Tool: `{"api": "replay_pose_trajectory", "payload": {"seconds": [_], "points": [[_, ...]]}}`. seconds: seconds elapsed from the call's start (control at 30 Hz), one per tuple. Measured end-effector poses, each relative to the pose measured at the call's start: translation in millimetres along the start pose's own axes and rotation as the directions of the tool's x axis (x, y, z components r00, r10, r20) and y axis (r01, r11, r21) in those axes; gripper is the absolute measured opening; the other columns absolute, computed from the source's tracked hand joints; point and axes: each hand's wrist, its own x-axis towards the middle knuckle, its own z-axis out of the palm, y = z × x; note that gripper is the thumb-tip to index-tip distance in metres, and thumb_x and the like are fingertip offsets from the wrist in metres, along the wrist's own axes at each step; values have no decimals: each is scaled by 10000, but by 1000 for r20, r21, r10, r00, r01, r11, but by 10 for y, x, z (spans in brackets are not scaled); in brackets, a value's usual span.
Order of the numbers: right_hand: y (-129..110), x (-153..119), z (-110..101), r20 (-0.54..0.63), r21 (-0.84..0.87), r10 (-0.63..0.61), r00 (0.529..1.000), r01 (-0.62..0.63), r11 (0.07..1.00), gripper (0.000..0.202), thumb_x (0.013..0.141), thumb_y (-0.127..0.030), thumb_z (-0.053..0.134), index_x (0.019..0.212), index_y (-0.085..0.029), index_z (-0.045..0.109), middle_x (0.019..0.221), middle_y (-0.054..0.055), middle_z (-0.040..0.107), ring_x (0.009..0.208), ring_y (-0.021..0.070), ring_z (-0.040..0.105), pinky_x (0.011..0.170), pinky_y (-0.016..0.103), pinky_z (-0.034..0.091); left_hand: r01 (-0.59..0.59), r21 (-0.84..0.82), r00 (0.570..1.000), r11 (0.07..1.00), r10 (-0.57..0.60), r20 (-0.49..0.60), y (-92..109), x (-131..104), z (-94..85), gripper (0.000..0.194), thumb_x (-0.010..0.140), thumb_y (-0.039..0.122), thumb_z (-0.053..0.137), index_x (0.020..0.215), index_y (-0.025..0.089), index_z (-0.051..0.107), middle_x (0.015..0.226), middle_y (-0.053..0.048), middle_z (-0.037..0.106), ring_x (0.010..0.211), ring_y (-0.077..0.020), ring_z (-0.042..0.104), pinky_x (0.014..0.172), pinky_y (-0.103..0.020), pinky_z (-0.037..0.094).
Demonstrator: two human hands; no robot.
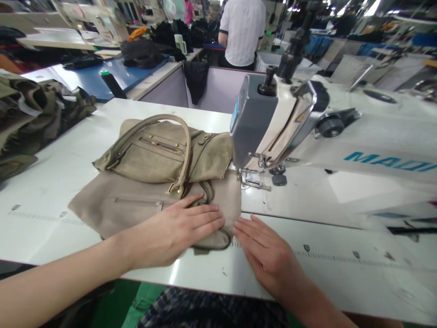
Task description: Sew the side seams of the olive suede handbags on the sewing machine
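An olive handbag piece (150, 155) with a looped handle and a brass zip lies on the sewing table. Its taupe lining (136, 196), with a zipped pocket slit, spreads out nearer to me. My left hand (184, 228) lies flat on the lining, fingers stretched toward its right part. Against the lining's right edge rest the fingertips of my right hand (266, 246), its fingers straight and nothing gripped. That edge runs up to the presser foot (252, 180) of the sewing machine (259, 118). Whether the foot is down on the fabric I cannot tell.
Olive fabric pieces (37, 109) are heaped at the left. A black thread cone (112, 84) with a green top stands behind the table (41, 191), which has a printed ruler along its front. A person in a white shirt (242, 34) stands farther back.
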Motion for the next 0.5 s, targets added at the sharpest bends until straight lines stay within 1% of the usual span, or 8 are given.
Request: {"api": "replay_pose_trajectory", "payload": {"seconds": [0.03,0.1,0.2,0.3,0.4,0.5], "points": [[32,22,9,0,-9,-5,1000,5,1000,332,919,-40,440,1161,-77,663,1156,137,705,1128,235,642,1028,460,516,-10,11,1000,1000,10,-8,-63,47,5,543,928,120,382,1467,180,368,1448,-83,501,1373,-212,413,1208,-425,142],[106,67,32,3,-20,-14,1000,14,1000,329,926,-52,440,1170,-78,659,1165,142,700,1133,241,634,1025,471,518,-30,30,999,999,31,-31,-186,134,5,480,966,141,335,1438,183,416,1422,-92,526,1340,-221,452,1192,-427,174],[226,131,64,-1,-17,-26,1000,26,1000,364,919,-49,427,1201,-106,650,1188,133,689,1151,240,616,1041,496,499,-38,68,998,997,41,-43,-332,211,4,445,994,174,284,1402,171,461,1417,-111,527,1322,-240,466,1174,-444,183],[331,193,80,4,-28,-25,1000,25,999,406,894,-35,420,1223,-118,642,1200,127,683,1145,239,613,1068,527,461,-36,97,998,995,42,-53,-446,255,11,431,994,175,280,1366,171,498,1399,-115,542,1306,-247,477,1155,-461,201],[395,248,87,18,-81,3,1000,-2,997,414,883,-38,412,1226,-104,635,1215,124,675,1142,250,602,1086,547,426,-35,127,997,991,44,-68,-544,313,23,419,991,167,298,1355,167,507,1398,-123,543,1306,-248,477,1143,-477,210],[409,277,101,33,-146,58,998,-52,988,447,875,-63,408,1283,-88,589,1283,134,633,1190,276,558,1099,565,392,-13,173,996,985,29,-89,-622,392,31,405,996,171,315,1348,176,515,1404,-117,539,1303,-247,476,1126,-478,239]]}}
